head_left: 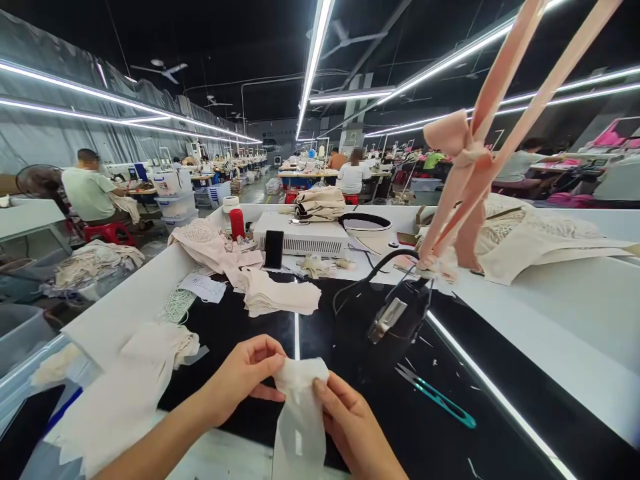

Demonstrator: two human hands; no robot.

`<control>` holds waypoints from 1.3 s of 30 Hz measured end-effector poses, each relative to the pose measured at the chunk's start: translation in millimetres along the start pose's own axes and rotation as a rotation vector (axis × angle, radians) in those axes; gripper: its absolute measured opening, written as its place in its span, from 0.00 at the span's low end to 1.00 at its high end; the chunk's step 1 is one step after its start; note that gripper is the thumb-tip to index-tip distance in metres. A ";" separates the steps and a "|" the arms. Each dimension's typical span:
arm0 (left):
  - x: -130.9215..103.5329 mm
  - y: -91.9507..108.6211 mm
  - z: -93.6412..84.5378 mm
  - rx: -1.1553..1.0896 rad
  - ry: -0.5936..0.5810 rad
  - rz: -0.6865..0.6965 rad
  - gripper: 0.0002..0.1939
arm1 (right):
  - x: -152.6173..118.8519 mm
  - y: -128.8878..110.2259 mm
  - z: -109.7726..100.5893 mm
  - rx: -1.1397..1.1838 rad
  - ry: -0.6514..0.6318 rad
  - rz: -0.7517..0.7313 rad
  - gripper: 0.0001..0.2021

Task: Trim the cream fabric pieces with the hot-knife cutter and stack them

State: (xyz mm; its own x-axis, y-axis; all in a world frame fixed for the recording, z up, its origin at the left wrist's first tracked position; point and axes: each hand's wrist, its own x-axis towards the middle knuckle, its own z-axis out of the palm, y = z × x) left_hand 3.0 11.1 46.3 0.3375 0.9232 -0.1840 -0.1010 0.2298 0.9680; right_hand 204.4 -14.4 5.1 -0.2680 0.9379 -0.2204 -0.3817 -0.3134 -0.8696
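Observation:
A strip of thin off-white fabric [300, 413] hangs between my hands over the black work surface, its top edge held level. My left hand [253, 370] pinches the upper left corner between thumb and fingers. At the upper right corner, my right hand [345, 413] grips the cloth with its thumb in front. The strip's lower end runs out of view at the bottom. Beyond the hands lies a stack of cream fabric pieces [280, 293]. Teal thread snips [437, 397] rest to the right of my right hand.
A dark metal device [393, 317] with a cable stands right of centre, near hanging pink straps [473, 160]. A phone [274, 249] leans against a white box [300, 233]. Cream fabric [115, 400] is heaped at left. Co-workers sit at tables farther off.

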 end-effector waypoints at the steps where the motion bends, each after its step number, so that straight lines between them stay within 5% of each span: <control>1: -0.9 -2.4 -4.0 0.017 -0.001 -0.002 0.24 | 1.6 -2.0 1.6 -0.013 0.015 -0.012 0.23; 9: -0.6 -14.0 -48.2 0.465 0.044 0.046 0.22 | 6.1 -14.3 9.4 -0.085 0.024 0.031 0.23; 13: 1.0 -10.6 -39.5 0.457 0.012 0.144 0.26 | 4.2 -18.1 17.4 -0.198 -0.048 0.016 0.22; 17: 2.4 -2.8 -17.0 0.242 -0.122 0.096 0.31 | 5.2 -22.8 21.0 -0.265 -0.121 0.010 0.24; 21: 6.4 0.2 -7.7 0.075 -0.131 0.028 0.29 | 7.4 -26.0 19.9 -0.298 -0.134 0.039 0.28; 29: 10.7 -2.4 -19.8 0.089 -0.034 -0.035 0.28 | 18.2 -19.5 11.1 -0.296 -0.169 0.041 0.31; 34: 13.3 4.0 -33.4 0.141 0.026 -0.005 0.28 | 29.1 -21.3 -5.0 -0.459 -0.255 0.052 0.23; 39: 23.5 15.1 -49.2 0.235 0.066 0.099 0.26 | 43.6 -35.9 -16.8 -0.756 -0.115 -0.141 0.17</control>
State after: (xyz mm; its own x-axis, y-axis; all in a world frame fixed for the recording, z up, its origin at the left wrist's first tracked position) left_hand -36.6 51.4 48.2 0.2738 0.9576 -0.0892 0.0923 0.0661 0.9935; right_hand 221.3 40.3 19.3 -0.3679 0.9269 -0.0740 0.2766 0.0331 -0.9604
